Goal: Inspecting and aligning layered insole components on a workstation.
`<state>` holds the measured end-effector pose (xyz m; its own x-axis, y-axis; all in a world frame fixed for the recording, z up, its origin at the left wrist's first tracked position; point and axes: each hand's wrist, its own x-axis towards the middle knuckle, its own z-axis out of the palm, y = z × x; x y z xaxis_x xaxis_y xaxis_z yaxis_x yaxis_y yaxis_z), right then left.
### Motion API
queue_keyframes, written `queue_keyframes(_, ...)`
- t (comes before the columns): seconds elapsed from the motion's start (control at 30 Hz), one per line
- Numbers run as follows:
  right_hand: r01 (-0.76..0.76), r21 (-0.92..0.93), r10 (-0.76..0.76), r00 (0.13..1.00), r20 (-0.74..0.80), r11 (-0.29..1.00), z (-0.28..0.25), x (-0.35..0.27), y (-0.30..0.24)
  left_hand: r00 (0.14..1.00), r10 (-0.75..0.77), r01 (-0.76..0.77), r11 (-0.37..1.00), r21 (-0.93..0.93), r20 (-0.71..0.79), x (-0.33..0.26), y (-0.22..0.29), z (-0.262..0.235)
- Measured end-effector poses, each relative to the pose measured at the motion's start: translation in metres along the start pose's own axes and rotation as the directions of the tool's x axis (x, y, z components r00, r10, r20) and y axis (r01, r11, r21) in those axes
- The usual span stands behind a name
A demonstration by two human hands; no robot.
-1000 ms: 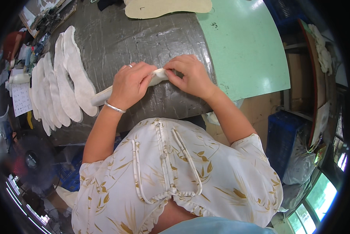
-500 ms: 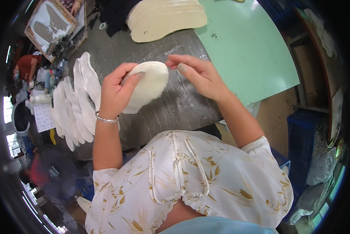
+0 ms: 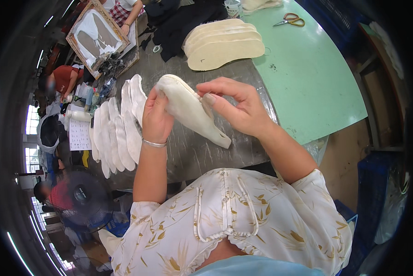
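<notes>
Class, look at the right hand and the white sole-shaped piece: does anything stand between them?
Nothing visible does. The right hand is at the right edge of the white sole-shaped piece, while the left hand holds its upper end.

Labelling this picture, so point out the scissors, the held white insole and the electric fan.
Scissors [image 3: 288,20], head view: near the pivot.
White insole [image 3: 188,103], head view: middle of its broad face.
Electric fan [image 3: 81,194], head view: its hub.

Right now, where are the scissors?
In the head view, the scissors lie at upper right on the green sheet, just right of the stacked cream sole-shaped pieces and beyond the right hand.
</notes>
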<state>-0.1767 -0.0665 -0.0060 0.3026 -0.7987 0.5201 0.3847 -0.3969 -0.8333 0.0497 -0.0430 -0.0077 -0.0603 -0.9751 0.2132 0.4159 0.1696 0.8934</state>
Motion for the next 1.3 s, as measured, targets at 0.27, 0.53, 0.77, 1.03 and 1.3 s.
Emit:
queue_keyframes(0.27,-0.067,-0.201,0.046,0.993,-0.108,0.977,0.007,-0.001,-0.004,0.998,-0.061,0.062,0.997,0.056,-0.016,0.002,-0.008,0.008)
queue_keyframes(0.53,-0.317,-0.035,0.318,0.948,0.019,0.948,-0.001,0.008,0.003,0.999,-0.007,-0.002,0.985,0.172,0.050,0.016,0.010,0.005)
queue_keyframes(0.77,-0.196,-0.229,0.193,0.981,-0.033,0.954,0.000,-0.018,0.009,0.997,0.076,-0.077,0.996,-0.036,-0.028,0.011,-0.012,-0.011)
queue_keyframes(1.03,-0.073,-0.436,0.014,0.991,-0.137,0.897,0.010,-0.021,0.018,0.994,0.095,-0.101,0.989,-0.107,-0.055,-0.003,-0.040,-0.013)
queue_keyframes(1.3,-0.003,-0.574,-0.092,0.987,-0.136,0.819,0.010,-0.021,0.022,0.997,0.072,-0.065,0.971,-0.230,0.021,-0.002,-0.042,-0.010)
